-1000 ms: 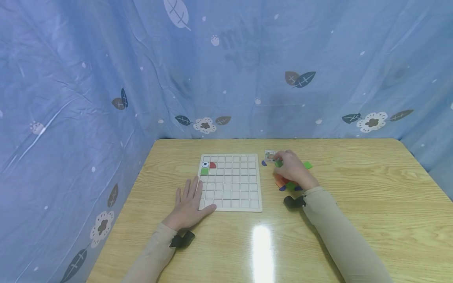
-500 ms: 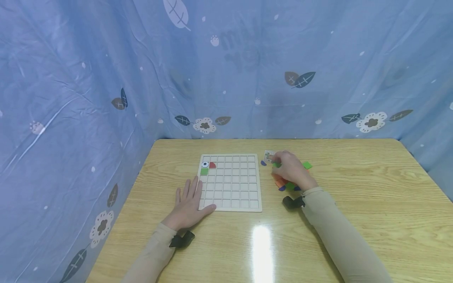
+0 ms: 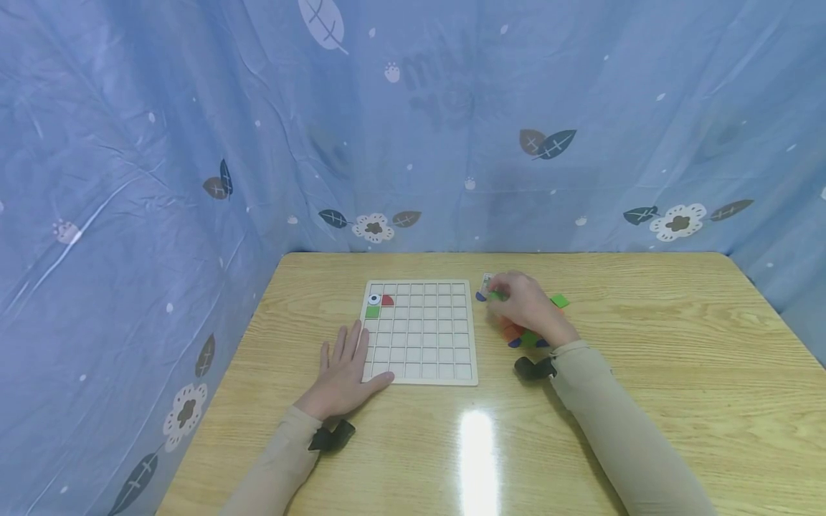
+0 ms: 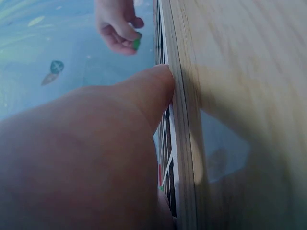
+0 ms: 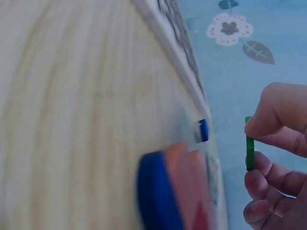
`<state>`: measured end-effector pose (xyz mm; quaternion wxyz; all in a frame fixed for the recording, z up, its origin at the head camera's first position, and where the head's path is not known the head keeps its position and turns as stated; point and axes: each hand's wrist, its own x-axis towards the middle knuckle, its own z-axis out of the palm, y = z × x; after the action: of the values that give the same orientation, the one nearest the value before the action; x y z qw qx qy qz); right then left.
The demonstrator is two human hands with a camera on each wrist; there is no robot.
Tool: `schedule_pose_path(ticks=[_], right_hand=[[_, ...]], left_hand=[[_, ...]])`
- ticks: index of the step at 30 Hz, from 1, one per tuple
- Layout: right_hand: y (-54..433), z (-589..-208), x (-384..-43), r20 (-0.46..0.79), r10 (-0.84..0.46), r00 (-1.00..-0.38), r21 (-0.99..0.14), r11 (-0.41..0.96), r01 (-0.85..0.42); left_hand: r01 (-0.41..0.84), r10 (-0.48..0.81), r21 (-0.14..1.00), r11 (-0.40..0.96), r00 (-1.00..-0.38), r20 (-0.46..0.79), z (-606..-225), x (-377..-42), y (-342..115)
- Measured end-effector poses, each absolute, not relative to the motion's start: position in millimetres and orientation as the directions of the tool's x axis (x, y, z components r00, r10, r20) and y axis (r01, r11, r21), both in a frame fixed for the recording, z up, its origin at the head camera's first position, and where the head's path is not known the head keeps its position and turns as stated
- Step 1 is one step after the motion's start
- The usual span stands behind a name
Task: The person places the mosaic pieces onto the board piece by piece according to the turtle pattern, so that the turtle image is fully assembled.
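Observation:
My left hand (image 3: 342, 380) lies flat with fingers spread, on the left front corner of a white grid board (image 3: 422, 338); its thumb is along the board's front edge. On the board's upper left sit a round eye tile (image 3: 374, 299), a red quarter-round tile (image 3: 387, 300) and a green square tile (image 3: 372, 312). Right of the board, my right hand (image 3: 525, 301) pinches a thin green tile (image 5: 250, 143) between thumb and fingers, held above the table. Beneath that hand, partly hidden, is a pile of loose tiles, orange (image 3: 512, 332), green and blue.
A small printed card (image 3: 487, 279) lies behind the right hand, partly covered by it. A dark blue half-round tile (image 3: 480, 296) lies between card and board. Another green tile (image 3: 559, 301) is at the pile's far right. A patterned blue curtain (image 3: 439, 179) stands behind the table.
My right hand has lifted slightly and shifted left toward the board with the green tile, covering more of the card. The left hand and board have stayed put.

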<state>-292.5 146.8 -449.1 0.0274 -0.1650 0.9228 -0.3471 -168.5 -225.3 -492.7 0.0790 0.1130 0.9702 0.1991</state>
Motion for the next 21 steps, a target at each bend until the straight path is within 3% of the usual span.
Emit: schedule_pose_path(ticks=[9,21], right_hand=[[144.0,-434.3,-286.5,0.155,-0.303,-0.94,-0.699,0.638,-0.321],[91.9,-426.5,-267.6,0.19,-0.466,-0.864,-0.636,0.613,-0.47]], left_hand=[[0.196,0.257,0.414,0.889,-0.962,-0.096,-489.7,-167.1,-224.2],[0.193,0.251,0.398,0.897,-0.963,-0.098,-493.6,-168.4,-224.6]])
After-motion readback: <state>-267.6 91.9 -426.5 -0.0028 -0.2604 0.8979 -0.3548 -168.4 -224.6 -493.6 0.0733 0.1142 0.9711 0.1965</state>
